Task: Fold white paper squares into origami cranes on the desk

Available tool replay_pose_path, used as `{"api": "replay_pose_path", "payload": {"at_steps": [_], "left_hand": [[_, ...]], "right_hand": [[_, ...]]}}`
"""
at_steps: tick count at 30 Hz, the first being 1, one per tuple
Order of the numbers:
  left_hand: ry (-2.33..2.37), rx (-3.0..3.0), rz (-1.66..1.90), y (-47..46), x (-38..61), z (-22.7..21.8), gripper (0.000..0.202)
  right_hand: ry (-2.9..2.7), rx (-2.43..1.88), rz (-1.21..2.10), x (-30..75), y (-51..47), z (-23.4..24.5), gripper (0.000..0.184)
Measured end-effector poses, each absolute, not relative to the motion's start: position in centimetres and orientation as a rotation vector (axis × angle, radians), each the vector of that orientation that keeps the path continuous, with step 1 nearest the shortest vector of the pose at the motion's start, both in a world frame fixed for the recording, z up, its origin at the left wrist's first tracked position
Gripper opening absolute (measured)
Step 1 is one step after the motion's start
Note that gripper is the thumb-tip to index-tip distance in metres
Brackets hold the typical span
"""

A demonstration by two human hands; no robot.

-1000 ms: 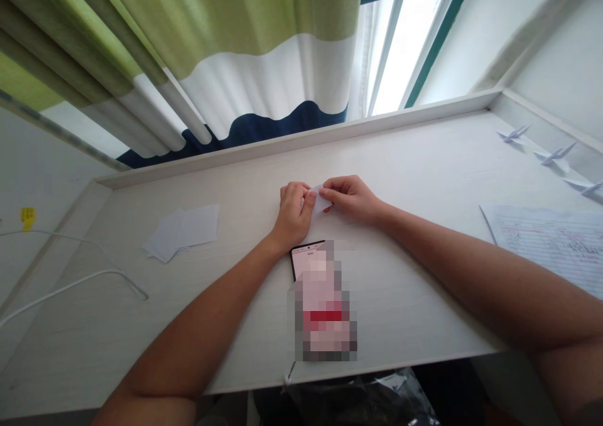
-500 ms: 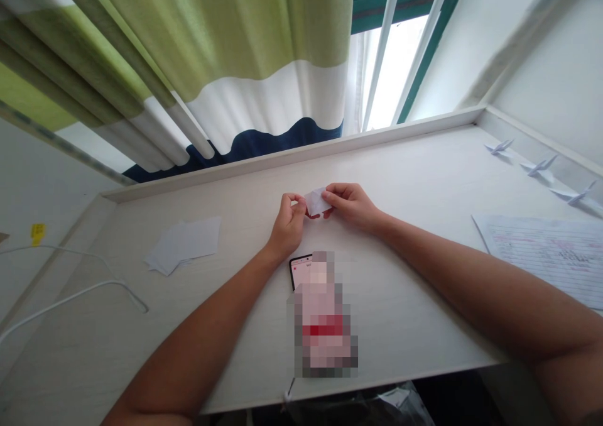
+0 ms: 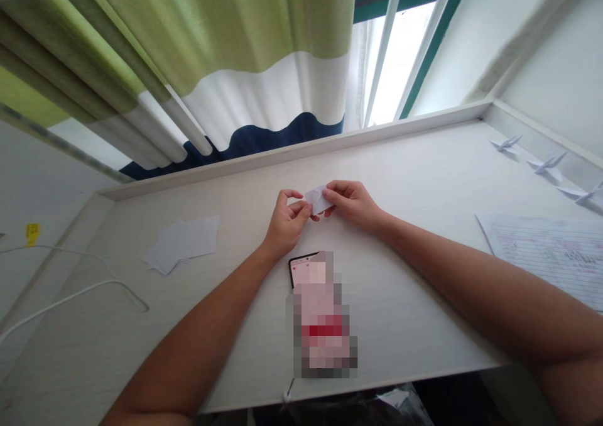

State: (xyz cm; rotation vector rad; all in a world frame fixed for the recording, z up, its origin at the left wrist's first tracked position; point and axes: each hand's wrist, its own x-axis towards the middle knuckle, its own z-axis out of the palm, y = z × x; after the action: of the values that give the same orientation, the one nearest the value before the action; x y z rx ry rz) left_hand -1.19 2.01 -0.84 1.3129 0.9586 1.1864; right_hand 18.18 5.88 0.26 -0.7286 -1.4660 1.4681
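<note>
A small folded piece of white paper [image 3: 315, 196] is held between my two hands above the middle of the desk. My left hand [image 3: 286, 222] pinches its lower left corner between thumb and fingers, with the index finger stretched out above. On the other side my right hand [image 3: 351, 201] grips the paper's right edge, thumb on top. Creases show on the paper's face. Below the hands lies a phone [image 3: 298, 269], its screen mostly blurred out.
Loose white paper sheets [image 3: 193, 240] lie at the left, near a white cable [image 3: 108, 283]. Several folded paper shapes [image 3: 546, 163] line the right edge, above written lined sheets [image 3: 541, 244]. A low rim [image 3: 226, 167] runs along the desk's back, below a striped curtain [image 3: 211, 30].
My left hand has shifted its hold to the paper's lower left corner, and its index finger has lifted off. The paper is slightly turned, showing creases.
</note>
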Motion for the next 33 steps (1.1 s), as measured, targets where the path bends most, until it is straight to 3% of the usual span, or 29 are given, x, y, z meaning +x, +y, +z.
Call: {"api": "replay_pose_path", "payload": {"at_steps": [12,22,33], "left_hand": [[1.019,1.315,1.188,1.75,-0.83,-0.87,0.050],[0.981,1.335,1.146,1.85,-0.95,-0.80,0.044],[0.962,1.305,1.131,1.71,-1.01,-0.15,0.051]], "right_hand": [[-1.487,-0.675,1.531,17.88,5.80,-0.28,0.031],[-1.507,-0.752,1.484,17.85,5.84,-0.46,0.032],[-1.578,-0.919,1.400,17.99,5.83,-0.37,0.035]]}}
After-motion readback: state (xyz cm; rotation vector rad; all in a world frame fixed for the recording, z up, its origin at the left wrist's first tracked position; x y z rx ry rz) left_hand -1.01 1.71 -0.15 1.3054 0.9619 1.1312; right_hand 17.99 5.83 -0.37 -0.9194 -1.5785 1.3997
